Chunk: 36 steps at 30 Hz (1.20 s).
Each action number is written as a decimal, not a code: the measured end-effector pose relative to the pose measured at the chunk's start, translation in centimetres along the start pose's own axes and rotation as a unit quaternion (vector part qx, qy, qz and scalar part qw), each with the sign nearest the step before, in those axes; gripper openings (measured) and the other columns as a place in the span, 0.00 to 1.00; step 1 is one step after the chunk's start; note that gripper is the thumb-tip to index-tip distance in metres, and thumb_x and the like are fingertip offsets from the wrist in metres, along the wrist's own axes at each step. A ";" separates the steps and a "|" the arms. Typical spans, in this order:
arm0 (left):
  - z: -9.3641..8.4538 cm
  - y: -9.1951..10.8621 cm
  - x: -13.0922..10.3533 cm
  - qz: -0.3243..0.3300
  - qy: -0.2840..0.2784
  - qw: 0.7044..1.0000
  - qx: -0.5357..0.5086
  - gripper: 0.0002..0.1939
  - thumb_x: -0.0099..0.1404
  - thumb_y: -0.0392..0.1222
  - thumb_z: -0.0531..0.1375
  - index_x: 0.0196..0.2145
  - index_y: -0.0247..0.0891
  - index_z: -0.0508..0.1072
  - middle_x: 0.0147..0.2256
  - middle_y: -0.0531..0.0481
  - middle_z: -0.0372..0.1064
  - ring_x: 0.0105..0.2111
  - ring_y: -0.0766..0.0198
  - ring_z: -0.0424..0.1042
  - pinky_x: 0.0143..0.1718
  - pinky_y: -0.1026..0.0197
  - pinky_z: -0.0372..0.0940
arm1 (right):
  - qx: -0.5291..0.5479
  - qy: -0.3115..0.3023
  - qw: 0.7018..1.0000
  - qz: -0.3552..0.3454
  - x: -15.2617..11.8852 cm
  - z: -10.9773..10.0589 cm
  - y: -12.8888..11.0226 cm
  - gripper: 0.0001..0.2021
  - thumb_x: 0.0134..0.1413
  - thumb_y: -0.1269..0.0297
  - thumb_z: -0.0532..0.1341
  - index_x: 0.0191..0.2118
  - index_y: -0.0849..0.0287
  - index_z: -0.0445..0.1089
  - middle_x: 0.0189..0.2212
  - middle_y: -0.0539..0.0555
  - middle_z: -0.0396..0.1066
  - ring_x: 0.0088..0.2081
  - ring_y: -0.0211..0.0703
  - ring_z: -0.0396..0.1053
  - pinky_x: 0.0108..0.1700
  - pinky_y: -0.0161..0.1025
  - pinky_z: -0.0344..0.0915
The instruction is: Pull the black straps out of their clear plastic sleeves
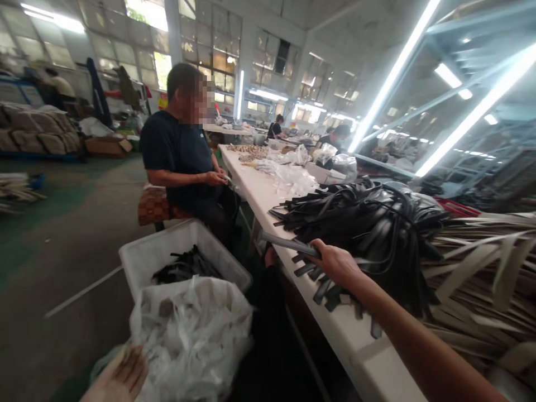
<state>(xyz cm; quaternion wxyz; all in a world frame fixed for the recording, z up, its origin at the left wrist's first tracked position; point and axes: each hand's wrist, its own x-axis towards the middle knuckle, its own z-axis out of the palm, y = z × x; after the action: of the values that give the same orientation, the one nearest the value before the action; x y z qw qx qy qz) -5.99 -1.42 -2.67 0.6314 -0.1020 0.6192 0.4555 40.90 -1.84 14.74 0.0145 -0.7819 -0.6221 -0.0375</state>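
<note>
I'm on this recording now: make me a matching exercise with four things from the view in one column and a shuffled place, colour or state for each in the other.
Things
1. Right hand
2. Left hand
3. White bin
4. Heap of black straps

Places and states
A. Lying on the table, beside beige strips
B. At the bottom left of the view, next to a whitish plastic bag
C. With black pieces inside
D. Closed on the end of a grey strip

Pairs: 1-D, 2-B, 3-C, 4-A
</note>
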 end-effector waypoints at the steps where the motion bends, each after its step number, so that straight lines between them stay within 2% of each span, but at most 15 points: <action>1: 0.1 -0.5 0.0 0.007 -0.035 0.999 -0.018 0.07 0.52 0.39 0.62 0.31 0.49 0.74 0.28 0.58 0.78 0.30 0.58 0.78 0.28 0.58 0.75 | 0.059 -0.023 0.998 -0.006 0.0 0.2 -1.5 0.13 0.62 0.53 0.57 0.42 0.55 0.71 0.27 0.53 0.76 0.29 0.44 0.72 0.29 0.36 0.55; 2: 0.3 -0.9 -0.1 0.010 -0.072 0.997 -0.036 0.04 0.55 0.36 0.61 0.29 0.45 0.73 0.25 0.56 0.76 0.27 0.61 0.76 0.27 0.60 0.74 | 0.125 -0.056 0.990 -0.016 -0.2 0.5 -3.0 0.14 0.62 0.52 0.55 0.37 0.56 0.71 0.23 0.51 0.73 0.26 0.42 0.70 0.27 0.35 0.55; 4: 1.2 -1.5 -0.6 0.004 -0.125 0.990 -0.063 0.08 0.62 0.32 0.57 0.26 0.40 0.70 0.22 0.54 0.72 0.22 0.65 0.73 0.27 0.63 0.73 | 0.262 -0.141 0.954 -0.035 -0.6 1.4 -6.0 0.18 0.62 0.51 0.53 0.28 0.57 0.69 0.17 0.49 0.68 0.20 0.38 0.64 0.23 0.34 0.53; 7: 2.4 -1.8 -2.5 -0.007 -0.153 0.986 -0.073 0.12 0.68 0.32 0.54 0.26 0.36 0.68 0.22 0.52 0.70 0.23 0.67 0.73 0.29 0.63 0.73 | 0.437 -0.259 0.861 -0.036 -2.2 2.8 -10.4 0.20 0.58 0.47 0.56 0.26 0.58 0.68 0.15 0.46 0.63 0.15 0.33 0.54 0.19 0.32 0.48; 9: 2.8 -1.7 -3.8 -0.008 -0.177 0.982 -0.065 0.13 0.70 0.33 0.53 0.27 0.35 0.69 0.24 0.51 0.71 0.24 0.67 0.73 0.30 0.64 0.72 | 0.510 -0.314 0.800 -0.032 -3.7 3.9 -13.3 0.21 0.54 0.44 0.59 0.25 0.59 0.67 0.16 0.45 0.61 0.15 0.30 0.51 0.18 0.32 0.45; 11: 2.8 -1.6 -4.6 -0.016 -0.199 0.978 -0.054 0.11 0.70 0.35 0.54 0.30 0.34 0.71 0.27 0.49 0.73 0.26 0.67 0.74 0.33 0.64 0.71 | 0.557 -0.343 0.756 -0.028 -5.1 5.2 -16.0 0.23 0.50 0.42 0.62 0.23 0.59 0.65 0.16 0.45 0.60 0.16 0.30 0.50 0.18 0.32 0.44; 14: 1.9 -1.7 -4.3 -0.009 -0.199 0.979 -0.046 0.06 0.68 0.38 0.59 0.33 0.34 0.73 0.32 0.48 0.75 0.29 0.66 0.75 0.34 0.63 0.70 | 0.594 -0.346 0.726 0.001 -7.2 7.8 -19.6 0.21 0.45 0.44 0.66 0.25 0.59 0.65 0.16 0.45 0.60 0.16 0.30 0.51 0.18 0.32 0.44; 17: 0.4 -2.3 -3.7 -0.002 -0.193 0.980 -0.046 0.05 0.66 0.39 0.62 0.35 0.34 0.74 0.33 0.47 0.75 0.29 0.65 0.75 0.35 0.63 0.69 | 0.595 -0.345 0.725 0.031 -9.1 10.3 -22.2 0.20 0.42 0.46 0.66 0.31 0.58 0.67 0.16 0.44 0.61 0.15 0.32 0.51 0.18 0.33 0.47; 21: -1.2 -3.1 -3.4 0.012 -0.198 0.979 -0.043 0.06 0.64 0.40 0.63 0.35 0.34 0.74 0.33 0.47 0.75 0.30 0.65 0.74 0.35 0.63 0.67 | 0.551 -0.342 0.761 -0.011 -10.7 12.1 -24.0 0.15 0.46 0.48 0.63 0.29 0.56 0.66 0.16 0.44 0.60 0.16 0.33 0.52 0.19 0.34 0.50; 26: -2.1 -3.4 -2.9 0.034 -0.208 0.977 -0.017 0.10 0.60 0.43 0.67 0.35 0.34 0.75 0.32 0.47 0.74 0.30 0.65 0.73 0.37 0.62 0.67 | 0.501 -0.299 0.809 -0.078 -11.0 12.5 -24.7 0.14 0.49 0.50 0.60 0.25 0.55 0.64 0.16 0.45 0.60 0.19 0.37 0.56 0.22 0.35 0.54; 29: -2.5 -3.5 -2.6 0.014 -0.190 0.981 -0.021 0.10 0.60 0.43 0.67 0.35 0.35 0.74 0.31 0.48 0.73 0.32 0.63 0.74 0.39 0.61 0.67 | 0.490 -0.284 0.819 -0.090 -11.0 12.5 -24.8 0.15 0.50 0.50 0.59 0.23 0.54 0.62 0.16 0.46 0.59 0.19 0.38 0.56 0.23 0.36 0.55; 33: -2.9 -3.6 -2.3 -0.026 -0.165 0.985 -0.044 0.07 0.64 0.42 0.63 0.37 0.36 0.75 0.30 0.49 0.72 0.32 0.63 0.74 0.41 0.61 0.66 | 0.486 -0.276 0.825 -0.082 -11.0 12.8 -24.9 0.13 0.52 0.51 0.58 0.26 0.54 0.63 0.17 0.46 0.61 0.19 0.38 0.56 0.24 0.36 0.55; 36: -2.9 -3.6 -2.2 -0.032 -0.164 0.984 -0.055 0.06 0.65 0.42 0.62 0.36 0.36 0.75 0.31 0.49 0.71 0.33 0.63 0.74 0.43 0.60 0.66 | 0.448 -0.243 0.853 -0.115 -11.1 13.1 -25.1 0.12 0.52 0.53 0.58 0.27 0.55 0.64 0.18 0.47 0.63 0.22 0.40 0.60 0.26 0.36 0.56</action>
<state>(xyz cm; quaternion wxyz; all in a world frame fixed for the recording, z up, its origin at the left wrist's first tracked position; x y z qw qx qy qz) -5.07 -6.45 -2.91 0.7322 -0.0798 0.4776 0.4789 14.55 -6.02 0.23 0.2069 -0.5979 -0.6407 0.4350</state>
